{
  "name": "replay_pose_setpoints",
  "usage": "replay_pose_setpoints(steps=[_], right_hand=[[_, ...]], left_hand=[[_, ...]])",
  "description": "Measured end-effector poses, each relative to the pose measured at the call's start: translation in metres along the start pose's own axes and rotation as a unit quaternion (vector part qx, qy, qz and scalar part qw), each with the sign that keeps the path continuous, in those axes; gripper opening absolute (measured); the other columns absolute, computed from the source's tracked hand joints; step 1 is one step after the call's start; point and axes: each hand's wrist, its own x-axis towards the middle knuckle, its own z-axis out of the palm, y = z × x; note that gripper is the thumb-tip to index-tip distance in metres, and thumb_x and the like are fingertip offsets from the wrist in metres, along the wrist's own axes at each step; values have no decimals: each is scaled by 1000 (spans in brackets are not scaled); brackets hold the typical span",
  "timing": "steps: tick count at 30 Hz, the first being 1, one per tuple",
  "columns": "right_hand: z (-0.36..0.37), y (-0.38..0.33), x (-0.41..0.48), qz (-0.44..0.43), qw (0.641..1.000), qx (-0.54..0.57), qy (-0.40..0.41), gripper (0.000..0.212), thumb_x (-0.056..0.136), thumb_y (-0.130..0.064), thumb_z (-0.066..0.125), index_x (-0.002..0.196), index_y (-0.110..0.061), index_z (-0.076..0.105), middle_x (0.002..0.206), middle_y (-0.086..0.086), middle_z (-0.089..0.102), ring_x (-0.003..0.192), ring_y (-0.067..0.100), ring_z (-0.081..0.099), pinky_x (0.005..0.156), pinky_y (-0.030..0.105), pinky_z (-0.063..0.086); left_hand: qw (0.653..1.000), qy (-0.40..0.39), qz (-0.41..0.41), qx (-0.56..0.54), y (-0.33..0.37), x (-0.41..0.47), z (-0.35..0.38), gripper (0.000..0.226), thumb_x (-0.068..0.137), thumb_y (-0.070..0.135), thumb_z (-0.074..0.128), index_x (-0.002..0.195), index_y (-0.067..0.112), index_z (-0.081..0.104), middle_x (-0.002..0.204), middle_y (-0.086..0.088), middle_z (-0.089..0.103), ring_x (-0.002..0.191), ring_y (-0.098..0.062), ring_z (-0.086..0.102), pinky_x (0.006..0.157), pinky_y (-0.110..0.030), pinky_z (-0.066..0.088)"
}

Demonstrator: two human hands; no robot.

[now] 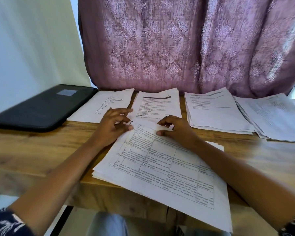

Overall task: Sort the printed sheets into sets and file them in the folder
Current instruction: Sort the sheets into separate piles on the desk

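Grip — right hand [175, 131] pinches top sheet [160, 169]; folder [41, 108], stacks [215, 113] behind.

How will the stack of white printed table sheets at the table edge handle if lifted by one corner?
Stack of white printed table sheets likely floppy: thin paper, overhanging the wooden table. Probably fans apart: edges already staggered.

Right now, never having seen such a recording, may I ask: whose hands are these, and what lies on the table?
No machine here: a person works with bare hands, and a camera worn on the head looks down at them. The right hand pinches the far edge of the near stack; the left hand touches its corner, grip unclear. Behind lie a sheet with a drawing, three piles, and, at the left, a closed black folder, all on a wooden table.
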Motion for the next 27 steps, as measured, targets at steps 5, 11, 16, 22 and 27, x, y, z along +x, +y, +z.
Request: replay_pose_setpoints(steps=[5,11,16,22,27], right_hand=[[-34,-13,-1,-1,1000,18,0,13,83,-26,73,85,-16,66,79,-10,62,67,-6,51,64,5,36],[-131,10,-2,87,954,56,283,21,90,-17,63,71,-20,55,63,-10,51,59,2,44,59,22,34],[-225,68,-24,184,903,38,386,21,91,-17,54,74,-8,60,69,4,56,69,17,50,61,25,38],[-313,134,-46,275,875,-94,387,21,89,-17,60,105,-9,70,107,13,69,102,27,61,78,25,41],[-354,199,-57,318,861,-149,368,25,86,-12,63,110,-11,68,116,14,66,108,30,59,88,31,44]], left_hand=[[989,34,-91,-108,23,20,-10,22,83,43,68,96,26,69,130,19,57,121,5,47,107,-34,38],[978,123,-103,-136,72,83,4,65,80,23,77,136,27,46,137,7,46,118,-4,47,95,-11,36],[896,-24,-232,-379,147,144,95,25,89,13,67,113,16,61,108,-6,65,81,-13,64,72,-29,48],[847,-143,-271,-434,221,206,212,28,87,1,66,114,-1,63,114,-18,67,72,-17,69,55,-22,56],[873,-185,-272,-359,251,244,280,32,84,2,71,115,-2,63,116,-20,67,94,-30,66,58,-25,51]])
